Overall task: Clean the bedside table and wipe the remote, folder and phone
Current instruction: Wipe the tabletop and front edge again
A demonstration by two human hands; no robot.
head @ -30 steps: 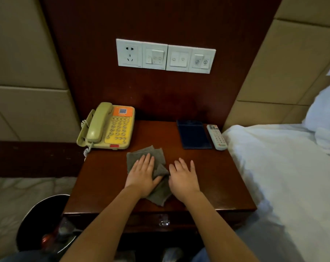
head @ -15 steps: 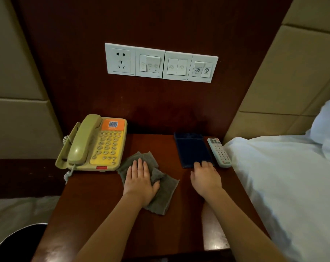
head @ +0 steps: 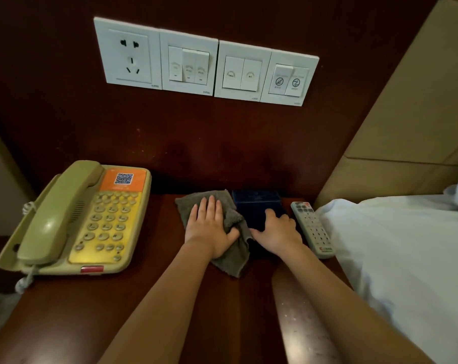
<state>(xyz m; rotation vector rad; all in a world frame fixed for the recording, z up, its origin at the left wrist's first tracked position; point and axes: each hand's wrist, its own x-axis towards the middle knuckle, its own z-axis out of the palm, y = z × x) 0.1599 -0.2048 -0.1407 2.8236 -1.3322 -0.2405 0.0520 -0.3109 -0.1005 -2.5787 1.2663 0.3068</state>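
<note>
Since half a second ago the grey cloth [head: 186, 206] has slid with my left hand [head: 211, 228] away from the phone [head: 91, 222] and back toward the wall. It now butts against the left edge of the folder [head: 256, 202], and my right hand [head: 279, 233] has crept up from the folder's near edge onto its cover. That dark blue folder lies at the back of the table [head: 144, 300], its long axis running from me to the wall. The remote [head: 313, 229] lies just beside it on the right, parallel.

My right hand is the one on the folder: fingers bent, tips on the cover, thumb spread toward the cloth. Whether it grips an edge or only presses down I cannot tell. My left hand lies flat on the cloth, fingers straight and together, thumb bunching a fold. I reckon the cloth needs only a short sweep rightward onto the cover while the right hand steadies it
</note>
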